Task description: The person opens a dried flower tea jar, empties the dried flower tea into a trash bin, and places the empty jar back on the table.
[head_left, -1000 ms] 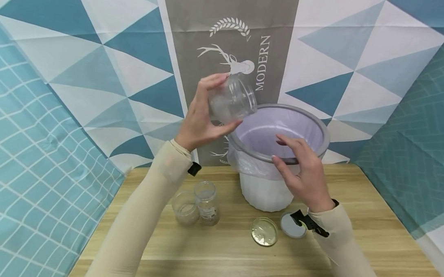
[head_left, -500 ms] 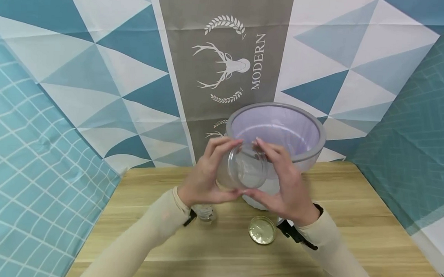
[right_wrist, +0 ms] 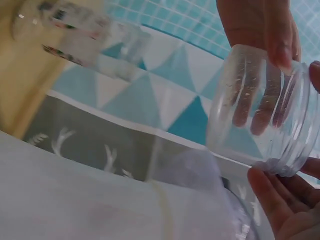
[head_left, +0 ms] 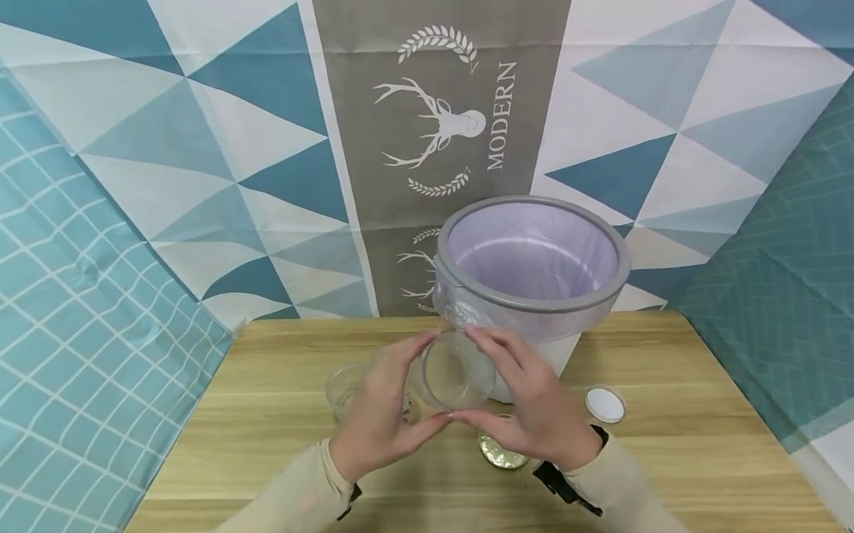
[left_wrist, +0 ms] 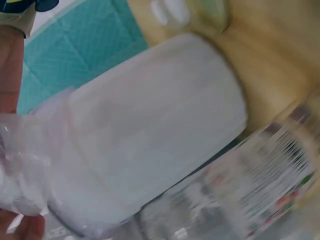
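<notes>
A clear, wide-mouthed plastic jar [head_left: 459,371] is held up between both hands, in front of the bin and above the table. My left hand [head_left: 374,421] grips its left side, thumb below and fingers above. On the other side my right hand [head_left: 535,407] holds the jar near its open rim, its thumb tip meeting the left thumb. In the right wrist view the jar [right_wrist: 250,110] looks see-through, with small specks or drops on its wall. Another clear jar [head_left: 343,385] stands behind the left hand, beside a labelled jar [left_wrist: 265,180] that is mostly hidden in the head view.
A white bin [head_left: 532,304] with a grey rim and a thin lilac liner stands at the back of the wooden table [head_left: 674,479]. A gold lid [head_left: 503,453] lies partly under the right hand; a white lid [head_left: 605,404] lies further right. Patterned cloth [head_left: 262,135] hangs behind.
My left hand has brought the jar down from beside the bin's rim to in front of the bin. The right hand has moved in from the right and taken hold of it too.
</notes>
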The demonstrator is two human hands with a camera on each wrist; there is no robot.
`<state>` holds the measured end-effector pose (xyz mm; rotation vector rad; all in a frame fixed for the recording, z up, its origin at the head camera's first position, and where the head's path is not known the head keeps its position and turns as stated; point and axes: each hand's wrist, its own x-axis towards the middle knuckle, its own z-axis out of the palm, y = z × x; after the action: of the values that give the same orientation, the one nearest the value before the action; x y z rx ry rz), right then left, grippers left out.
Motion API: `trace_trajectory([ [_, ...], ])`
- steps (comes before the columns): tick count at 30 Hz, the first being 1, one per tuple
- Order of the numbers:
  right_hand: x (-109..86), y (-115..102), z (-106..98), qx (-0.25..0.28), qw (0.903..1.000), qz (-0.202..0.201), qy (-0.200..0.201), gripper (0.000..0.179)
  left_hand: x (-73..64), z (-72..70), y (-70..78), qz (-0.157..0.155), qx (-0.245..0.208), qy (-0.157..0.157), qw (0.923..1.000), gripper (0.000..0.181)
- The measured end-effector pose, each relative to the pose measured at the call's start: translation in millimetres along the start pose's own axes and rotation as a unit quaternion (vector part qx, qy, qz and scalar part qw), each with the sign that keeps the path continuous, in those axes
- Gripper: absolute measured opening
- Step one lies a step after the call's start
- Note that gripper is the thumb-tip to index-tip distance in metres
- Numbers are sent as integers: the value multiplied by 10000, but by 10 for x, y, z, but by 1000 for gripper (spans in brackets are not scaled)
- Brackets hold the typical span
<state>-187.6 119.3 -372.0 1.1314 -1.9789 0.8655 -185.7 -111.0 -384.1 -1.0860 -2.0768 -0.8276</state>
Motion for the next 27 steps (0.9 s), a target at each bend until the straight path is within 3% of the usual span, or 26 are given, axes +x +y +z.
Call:
trace_trajectory([
  [9,-296,94,320,-59,9944,620,-856,94,-469,223,-53,-1069,402,-480,9923,99],
  [17,-539,149,599,-152,9780,1259,-1656,93,-795,421,-97,-1953,557,-1058,9734,94],
  [21,-620,149,691,-107,9664,1556,-2043,95,-887,470,-111,-2200,591,-1467,9626,87],
  [27,-632,166,758,-10,9515,1901,-2418,97,-870,443,-189,-2300,482,-1960,9520,83],
])
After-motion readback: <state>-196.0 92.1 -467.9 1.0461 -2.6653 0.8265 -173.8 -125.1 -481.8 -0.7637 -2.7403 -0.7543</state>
